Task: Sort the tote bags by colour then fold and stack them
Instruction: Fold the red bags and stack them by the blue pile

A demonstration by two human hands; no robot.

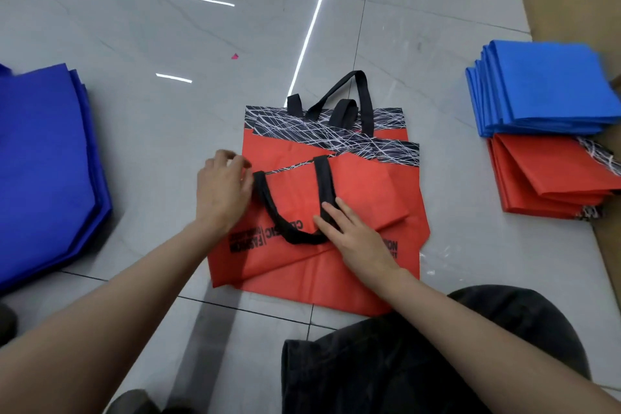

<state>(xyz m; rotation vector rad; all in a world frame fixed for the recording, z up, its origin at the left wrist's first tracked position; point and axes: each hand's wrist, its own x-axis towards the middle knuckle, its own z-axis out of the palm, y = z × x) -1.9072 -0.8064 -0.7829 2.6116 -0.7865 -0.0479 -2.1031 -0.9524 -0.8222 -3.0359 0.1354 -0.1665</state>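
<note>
Fingers of the right hand lie straight and press the red bag flat on the floor. The left hand is nearest the bag's left edge, fingers bent; I cannot tell if it grips.

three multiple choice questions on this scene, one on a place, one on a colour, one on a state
1. Where does the folded blue stack lie?
A) far left
B) far right, beyond the folded red stack
C) dead centre

2. What colour are the handles of the red bag in the middle?
A) white
B) blue
C) black

3. How is the right hand?
A) flat on the bag
B) raised in a fist
C) gripping a blue bag

Answers:
1 B, it sits at the right edge, behind the red stack.
2 C, the straps are black.
3 A, its fingers lie straight across a handle and the bag.
</note>
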